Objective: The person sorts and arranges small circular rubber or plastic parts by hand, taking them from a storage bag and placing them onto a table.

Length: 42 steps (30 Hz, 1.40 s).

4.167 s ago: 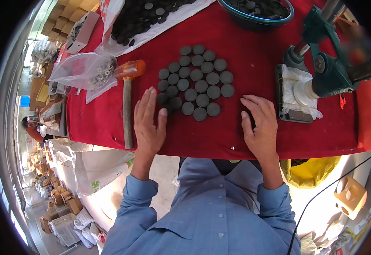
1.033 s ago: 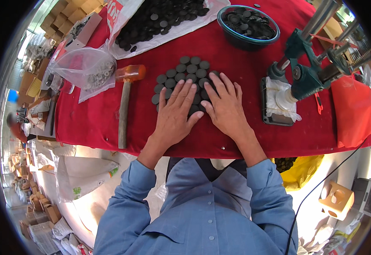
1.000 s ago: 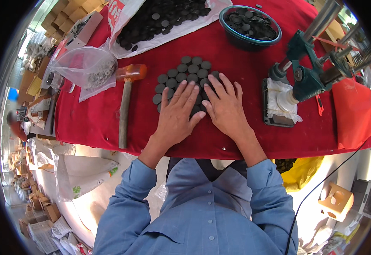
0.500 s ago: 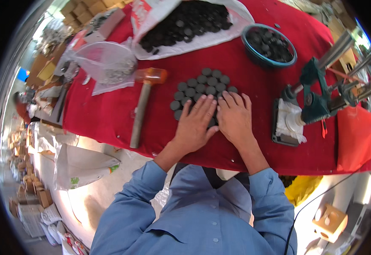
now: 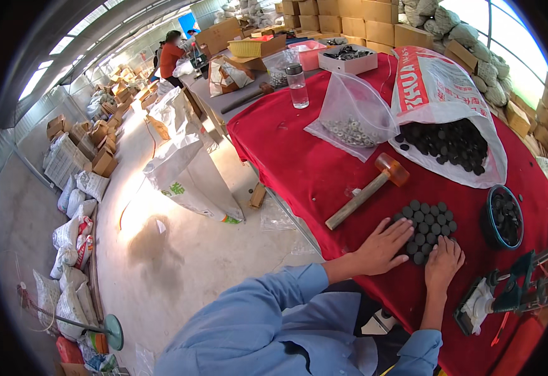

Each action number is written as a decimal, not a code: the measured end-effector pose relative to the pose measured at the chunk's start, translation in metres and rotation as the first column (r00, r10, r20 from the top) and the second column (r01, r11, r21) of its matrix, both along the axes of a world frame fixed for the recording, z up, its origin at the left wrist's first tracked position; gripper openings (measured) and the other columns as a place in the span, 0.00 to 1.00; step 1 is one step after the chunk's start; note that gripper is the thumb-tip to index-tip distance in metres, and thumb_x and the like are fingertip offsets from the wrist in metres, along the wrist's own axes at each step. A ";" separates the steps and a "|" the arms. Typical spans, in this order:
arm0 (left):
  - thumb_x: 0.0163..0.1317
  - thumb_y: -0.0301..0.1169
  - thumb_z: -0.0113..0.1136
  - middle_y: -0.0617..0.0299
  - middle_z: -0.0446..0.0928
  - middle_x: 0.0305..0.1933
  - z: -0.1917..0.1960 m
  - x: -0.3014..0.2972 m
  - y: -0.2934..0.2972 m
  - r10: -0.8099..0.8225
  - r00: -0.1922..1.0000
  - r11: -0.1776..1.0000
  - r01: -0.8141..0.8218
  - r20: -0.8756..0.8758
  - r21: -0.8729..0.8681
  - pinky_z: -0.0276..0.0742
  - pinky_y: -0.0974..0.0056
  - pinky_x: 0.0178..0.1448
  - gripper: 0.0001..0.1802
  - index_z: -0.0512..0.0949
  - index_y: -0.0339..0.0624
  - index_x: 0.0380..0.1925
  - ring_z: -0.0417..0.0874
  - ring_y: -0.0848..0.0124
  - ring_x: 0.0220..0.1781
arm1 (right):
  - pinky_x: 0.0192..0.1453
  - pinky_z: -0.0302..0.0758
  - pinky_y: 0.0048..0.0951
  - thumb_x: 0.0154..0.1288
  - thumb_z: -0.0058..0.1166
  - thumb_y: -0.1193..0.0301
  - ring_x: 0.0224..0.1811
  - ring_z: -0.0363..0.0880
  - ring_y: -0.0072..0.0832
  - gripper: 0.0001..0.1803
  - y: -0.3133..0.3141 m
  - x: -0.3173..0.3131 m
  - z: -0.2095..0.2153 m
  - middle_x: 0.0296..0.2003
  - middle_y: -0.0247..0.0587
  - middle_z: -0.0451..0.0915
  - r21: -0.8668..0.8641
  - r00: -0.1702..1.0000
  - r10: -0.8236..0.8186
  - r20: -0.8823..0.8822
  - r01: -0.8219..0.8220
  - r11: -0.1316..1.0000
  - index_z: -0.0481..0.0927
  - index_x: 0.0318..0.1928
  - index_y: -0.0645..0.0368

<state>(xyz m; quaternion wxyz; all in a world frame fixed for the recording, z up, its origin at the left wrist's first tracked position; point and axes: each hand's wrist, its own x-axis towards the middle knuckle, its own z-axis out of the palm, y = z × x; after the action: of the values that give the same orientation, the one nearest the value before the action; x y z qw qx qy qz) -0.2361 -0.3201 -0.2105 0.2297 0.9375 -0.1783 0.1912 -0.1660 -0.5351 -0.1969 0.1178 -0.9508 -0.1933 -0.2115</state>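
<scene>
Several black round discs lie flat in a tight cluster on the red cloth. My left hand rests at the cluster's left edge, its fingers stretched out and touching the outer discs. At the near right edge, my right hand lies with its fingers extended against the discs. Neither hand grips anything. The fingers hide some discs along the rim. Beyond my left hand lies a mallet with a wooden handle and an amber head.
Black discs spill from a white woven sack; more black pieces fill a blue bowl. A clear bag of small metal parts lies near a bottle. A green press stands at right. Two people are far off.
The view has swung left, bringing in the floor and room. My hands have moved apart to the sides of the cluster, and more discs show between them.
</scene>
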 end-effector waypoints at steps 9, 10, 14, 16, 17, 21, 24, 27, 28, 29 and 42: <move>0.65 0.50 0.69 0.30 0.55 0.82 0.013 0.032 0.038 0.091 0.991 0.994 -0.096 -0.093 -0.054 0.54 0.37 0.84 0.52 0.57 0.26 0.77 0.54 0.38 0.86 | 0.75 0.64 0.55 0.72 0.58 0.66 0.75 0.68 0.51 0.29 -0.002 -0.012 -0.016 0.73 0.55 0.71 0.185 0.994 0.043 0.098 -0.060 0.981 0.73 0.70 0.65; 0.66 0.53 0.69 0.30 0.52 0.83 0.013 0.033 0.045 0.081 0.992 0.997 -0.081 -0.101 0.007 0.54 0.37 0.84 0.56 0.53 0.26 0.79 0.52 0.37 0.86 | 0.78 0.62 0.55 0.73 0.58 0.65 0.77 0.65 0.55 0.33 0.000 -0.016 -0.011 0.76 0.58 0.66 0.227 0.998 -0.004 0.061 -0.010 0.974 0.69 0.73 0.66; 0.64 0.55 0.71 0.31 0.49 0.85 0.012 0.045 0.041 -0.031 0.996 0.998 0.035 -0.086 0.049 0.53 0.38 0.85 0.60 0.49 0.26 0.80 0.51 0.38 0.87 | 0.80 0.60 0.55 0.77 0.55 0.57 0.79 0.60 0.60 0.40 -0.029 -0.016 -0.005 0.77 0.68 0.61 0.276 0.993 -0.100 -0.062 0.113 0.954 0.60 0.77 0.72; 0.63 0.55 0.72 0.32 0.47 0.85 0.011 0.050 0.033 -0.040 0.994 0.998 0.045 -0.104 0.053 0.53 0.40 0.85 0.61 0.49 0.27 0.80 0.50 0.39 0.87 | 0.81 0.58 0.55 0.78 0.54 0.55 0.80 0.59 0.60 0.41 -0.033 -0.016 -0.004 0.77 0.69 0.60 0.263 0.990 -0.106 -0.093 0.127 0.956 0.60 0.77 0.74; 0.63 0.57 0.71 0.31 0.48 0.85 0.010 0.052 0.032 -0.050 0.994 0.997 0.056 -0.097 0.055 0.54 0.38 0.84 0.62 0.49 0.26 0.80 0.51 0.37 0.86 | 0.82 0.57 0.56 0.78 0.53 0.54 0.81 0.58 0.60 0.42 -0.032 -0.015 -0.003 0.77 0.71 0.59 0.279 0.990 -0.080 -0.117 0.110 0.954 0.59 0.77 0.75; 0.62 0.60 0.70 0.31 0.50 0.84 0.009 0.054 0.031 -0.061 0.997 0.995 0.065 -0.054 0.070 0.56 0.37 0.84 0.62 0.52 0.25 0.79 0.52 0.37 0.86 | 0.83 0.55 0.55 0.77 0.55 0.54 0.81 0.57 0.63 0.43 -0.010 -0.004 -0.004 0.77 0.73 0.58 0.336 0.991 -0.009 -0.135 0.054 0.940 0.59 0.76 0.77; 0.63 0.59 0.69 0.34 0.52 0.84 0.015 0.058 0.033 -0.041 0.998 0.990 0.046 -0.046 0.131 0.56 0.39 0.84 0.59 0.54 0.26 0.78 0.54 0.41 0.86 | 0.83 0.56 0.55 0.77 0.57 0.53 0.80 0.57 0.66 0.45 0.015 -0.003 -0.011 0.76 0.76 0.58 0.202 0.999 -0.020 -0.048 0.030 0.979 0.58 0.76 0.79; 0.64 0.58 0.69 0.36 0.54 0.84 0.019 0.061 0.055 -0.011 0.998 0.985 0.022 -0.068 0.169 0.55 0.40 0.85 0.57 0.55 0.28 0.79 0.55 0.44 0.86 | 0.83 0.56 0.56 0.76 0.57 0.53 0.79 0.57 0.68 0.45 0.037 -0.007 -0.014 0.76 0.78 0.57 0.261 0.997 -0.013 -0.073 0.032 0.965 0.59 0.74 0.81; 0.64 0.58 0.69 0.36 0.54 0.84 0.017 0.060 0.060 -0.009 0.998 0.985 0.019 -0.065 0.169 0.55 0.40 0.85 0.57 0.55 0.28 0.79 0.55 0.44 0.86 | 0.83 0.56 0.56 0.76 0.57 0.53 0.79 0.57 0.68 0.44 0.040 -0.006 -0.013 0.76 0.78 0.57 0.309 0.993 -0.011 -0.120 0.047 0.950 0.60 0.74 0.81; 0.65 0.54 0.69 0.39 0.52 0.85 0.015 0.056 0.066 0.006 0.994 0.992 0.008 -0.110 0.122 0.54 0.41 0.85 0.56 0.54 0.31 0.80 0.54 0.46 0.87 | 0.83 0.59 0.52 0.77 0.56 0.59 0.79 0.60 0.63 0.39 0.035 0.000 -0.011 0.75 0.76 0.60 0.427 0.992 0.036 -0.121 0.020 0.904 0.61 0.74 0.79; 0.57 0.64 0.72 0.34 0.47 0.86 0.022 0.040 0.046 0.008 0.984 0.997 0.006 -0.176 0.083 0.54 0.37 0.85 0.68 0.48 0.31 0.81 0.51 0.38 0.86 | 0.75 0.73 0.40 0.62 0.45 0.88 0.70 0.78 0.48 0.34 -0.022 0.058 0.011 0.65 0.57 0.80 0.464 0.963 0.160 -0.218 -0.042 0.885 0.77 0.69 0.62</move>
<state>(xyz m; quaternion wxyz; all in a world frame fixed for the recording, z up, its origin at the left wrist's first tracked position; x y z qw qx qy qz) -0.1963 -0.2737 -0.1889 0.2054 0.9595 -0.1645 0.1001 -0.1077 -0.5572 -0.1860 0.3712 -0.9043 -0.1714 -0.1228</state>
